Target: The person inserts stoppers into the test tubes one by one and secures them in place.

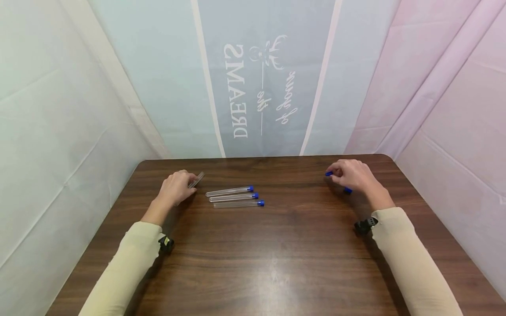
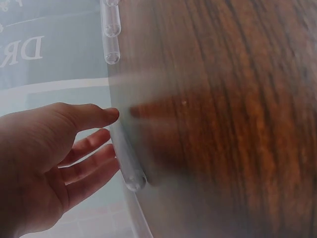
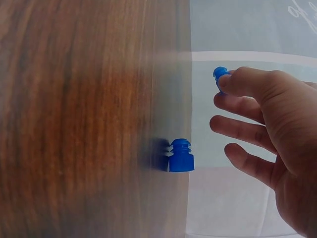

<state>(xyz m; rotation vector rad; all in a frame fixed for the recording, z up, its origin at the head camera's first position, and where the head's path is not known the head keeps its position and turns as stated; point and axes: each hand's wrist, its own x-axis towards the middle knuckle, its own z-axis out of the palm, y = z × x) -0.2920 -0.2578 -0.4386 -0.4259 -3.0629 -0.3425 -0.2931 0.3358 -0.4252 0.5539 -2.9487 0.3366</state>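
Observation:
My left hand (image 1: 176,186) is at the table's left side, its thumb and fingers around a clear test tube (image 1: 196,180). In the left wrist view the rounded end of that tube (image 2: 132,173) sticks out below the fingers, close to the tabletop. At the right, my right hand (image 1: 353,175) pinches a small blue stopper (image 3: 220,74) between thumb and index finger, raised off the table. The other fingers are spread and loosely bent. A second blue stopper (image 3: 181,157) stands on the table beneath this hand, ribbed part upward.
Three clear test tubes with blue stoppers (image 1: 236,198) lie side by side between the hands, stoppered ends to the right. The brown wooden table (image 1: 269,254) ends at a back edge against a printed cloth (image 1: 261,87). Pale cloth walls (image 1: 59,131) flank both sides.

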